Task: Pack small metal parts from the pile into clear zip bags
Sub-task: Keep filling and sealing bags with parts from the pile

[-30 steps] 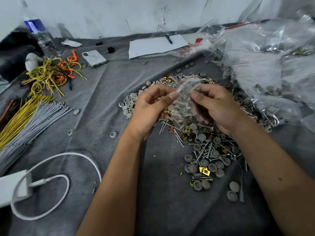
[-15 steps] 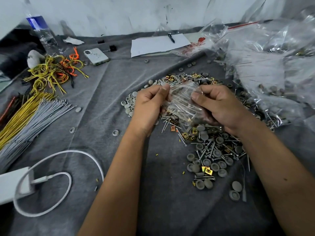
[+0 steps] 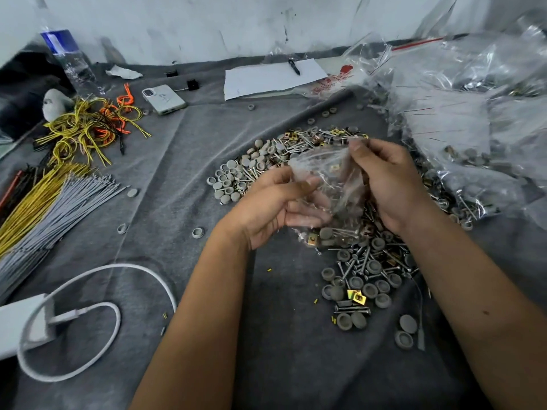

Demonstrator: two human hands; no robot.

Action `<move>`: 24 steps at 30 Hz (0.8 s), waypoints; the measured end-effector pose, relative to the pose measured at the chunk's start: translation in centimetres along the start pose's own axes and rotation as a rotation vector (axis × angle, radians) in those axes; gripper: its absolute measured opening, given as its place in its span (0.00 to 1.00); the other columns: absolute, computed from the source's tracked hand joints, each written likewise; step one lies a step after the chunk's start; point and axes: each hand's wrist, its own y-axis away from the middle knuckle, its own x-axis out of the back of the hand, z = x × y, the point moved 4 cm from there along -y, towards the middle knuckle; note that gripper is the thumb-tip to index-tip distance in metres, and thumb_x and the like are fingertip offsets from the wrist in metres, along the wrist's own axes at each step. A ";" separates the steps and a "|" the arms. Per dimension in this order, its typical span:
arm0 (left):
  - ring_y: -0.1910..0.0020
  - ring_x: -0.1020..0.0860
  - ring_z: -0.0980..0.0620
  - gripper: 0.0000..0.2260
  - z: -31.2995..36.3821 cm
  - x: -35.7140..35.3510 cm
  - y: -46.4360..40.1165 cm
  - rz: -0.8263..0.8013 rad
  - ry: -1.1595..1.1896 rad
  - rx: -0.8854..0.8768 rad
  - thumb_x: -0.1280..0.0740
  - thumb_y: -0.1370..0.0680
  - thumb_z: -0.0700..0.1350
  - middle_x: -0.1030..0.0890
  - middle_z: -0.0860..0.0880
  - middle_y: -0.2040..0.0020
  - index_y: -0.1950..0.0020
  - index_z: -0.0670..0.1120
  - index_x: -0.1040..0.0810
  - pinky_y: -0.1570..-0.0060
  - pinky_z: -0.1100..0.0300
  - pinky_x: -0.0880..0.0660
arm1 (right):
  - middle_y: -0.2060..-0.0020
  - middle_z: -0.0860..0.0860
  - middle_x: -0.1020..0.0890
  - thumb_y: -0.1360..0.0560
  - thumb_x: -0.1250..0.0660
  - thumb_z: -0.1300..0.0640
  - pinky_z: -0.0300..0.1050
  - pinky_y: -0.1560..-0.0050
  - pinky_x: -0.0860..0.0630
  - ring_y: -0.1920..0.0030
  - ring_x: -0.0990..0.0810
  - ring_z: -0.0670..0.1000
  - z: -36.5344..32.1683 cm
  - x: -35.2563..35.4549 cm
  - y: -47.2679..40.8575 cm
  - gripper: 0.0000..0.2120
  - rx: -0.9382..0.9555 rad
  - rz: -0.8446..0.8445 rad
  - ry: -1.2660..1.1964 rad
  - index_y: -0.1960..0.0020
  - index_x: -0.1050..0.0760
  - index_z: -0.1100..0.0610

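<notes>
Crinkling between both hands, the clear zip bag (image 3: 328, 184) hangs over the pile of screws, grey caps and brass clips (image 3: 359, 261); left hand (image 3: 272, 205) and right hand (image 3: 390, 179) pinch its film. Wrinkled grey felt cloth (image 3: 177, 173) beneath, scuffed white wall (image 3: 207, 25) behind.

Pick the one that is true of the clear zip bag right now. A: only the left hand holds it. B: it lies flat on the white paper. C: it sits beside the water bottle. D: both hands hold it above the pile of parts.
D: the left hand and the right hand both grip the clear zip bag over the pile of parts.
</notes>
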 end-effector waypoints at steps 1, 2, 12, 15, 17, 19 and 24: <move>0.63 0.13 0.44 0.18 -0.1 0.0 0.1 -0.017 0.004 0.015 0.26 0.28 0.41 0.14 0.38 0.55 0.42 0.38 0.27 0.63 0.56 0.15 | 0.66 0.51 0.16 0.17 0.33 0.52 0.44 0.64 0.22 0.68 0.18 0.47 0.1 0.1 -0.1 0.11 -0.004 0.027 0.008 0.57 0.19 0.52; 0.63 0.13 0.44 0.18 -0.1 -0.1 0.1 -0.022 0.005 0.025 0.26 0.28 0.42 0.14 0.38 0.55 0.43 0.38 0.27 0.63 0.56 0.15 | 0.67 0.50 0.16 0.18 0.33 0.53 0.46 0.60 0.22 0.67 0.18 0.47 0.1 0.2 -0.2 0.11 -0.004 0.043 0.027 0.58 0.19 0.52; 0.68 0.16 0.49 0.08 0.7 1.3 -0.8 0.292 -0.089 -0.249 0.36 0.15 0.39 0.15 0.45 0.62 0.54 0.42 0.23 0.71 0.59 0.19 | 0.68 0.49 0.16 0.19 0.30 0.53 0.40 0.70 0.23 0.69 0.22 0.51 -0.4 0.2 0.2 0.09 0.054 0.093 0.140 0.57 0.17 0.54; 0.67 0.16 0.49 0.09 0.7 1.3 -0.8 0.292 -0.060 -0.268 0.34 0.17 0.39 0.15 0.45 0.62 0.57 0.42 0.22 0.72 0.60 0.20 | 0.72 0.48 0.19 0.20 0.29 0.56 0.39 0.74 0.26 0.73 0.24 0.47 -0.7 0.2 0.3 0.09 0.111 0.110 0.123 0.59 0.18 0.52; 0.66 0.16 0.49 0.05 0.6 1.1 -0.8 0.274 -0.037 -0.276 0.31 0.18 0.41 0.14 0.45 0.60 0.54 0.43 0.20 0.71 0.59 0.19 | 0.73 0.48 0.20 0.19 0.30 0.57 0.38 0.76 0.29 0.74 0.26 0.46 -0.8 0.2 0.4 0.09 0.123 0.096 0.108 0.59 0.19 0.53; 0.66 0.16 0.48 0.02 0.5 0.8 -0.9 0.264 -0.038 -0.288 0.30 0.19 0.40 0.14 0.45 0.60 0.51 0.44 0.18 0.70 0.58 0.19 | 0.72 0.48 0.19 0.18 0.31 0.57 0.38 0.75 0.29 0.74 0.24 0.45 -0.7 0.0 0.4 0.09 0.101 0.072 0.121 0.58 0.19 0.54; 0.68 0.17 0.49 0.06 0.2 0.4 -0.9 0.312 -0.081 -0.314 0.30 0.19 0.34 0.14 0.44 0.62 0.54 0.43 0.18 0.68 0.56 0.19 | 0.68 0.48 0.15 0.18 0.31 0.56 0.40 0.68 0.20 0.68 0.18 0.45 -0.5 -0.7 0.5 0.09 0.073 -0.009 0.132 0.57 0.17 0.54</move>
